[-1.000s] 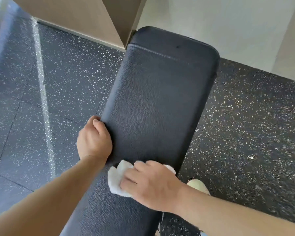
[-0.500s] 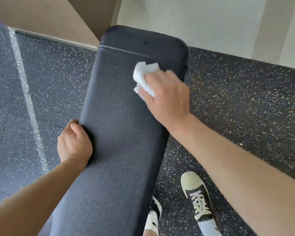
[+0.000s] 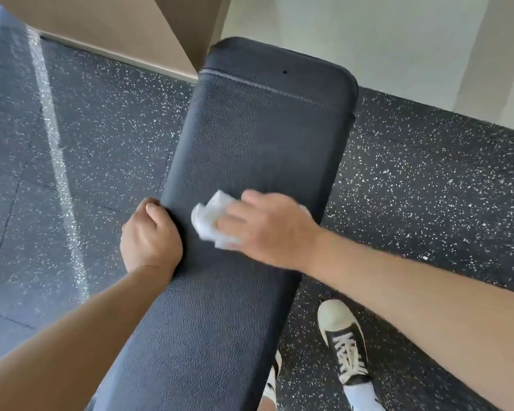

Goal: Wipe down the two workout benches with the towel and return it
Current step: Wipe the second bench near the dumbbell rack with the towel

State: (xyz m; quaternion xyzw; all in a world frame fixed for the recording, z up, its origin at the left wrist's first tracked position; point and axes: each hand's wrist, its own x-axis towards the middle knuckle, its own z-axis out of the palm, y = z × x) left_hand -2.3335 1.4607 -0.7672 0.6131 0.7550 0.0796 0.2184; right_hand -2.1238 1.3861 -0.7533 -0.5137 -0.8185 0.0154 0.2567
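The step in hand looks like the wiping of one bench [image 3: 250,161], a long black pad running from the lower left of the frame up to the top centre. The right hand [image 3: 267,229] lies palm-down on the pad at mid-frame, its fingers spread fairly flat over a crumpled white towel [image 3: 211,223] and pressing it against the surface; the hand is blurred, so how tightly the fingertips hold the cloth cannot be told. The towel lies on the bench top just to the right of the pad's left edge. The left hand [image 3: 150,235] grips that left edge, fingers curled over the rim, apparently steadying the bench.

Only this one bench is in view, so the second bench and the towel's return most likely remain to be done. The next move probably calls for even pressure along the pad, with passes that reach the far rounded end near the stitched seam and the near end at the bottom of the frame. A shoe [image 3: 343,339] stands on the speckled floor [image 3: 428,188] at lower right, beside the bench.
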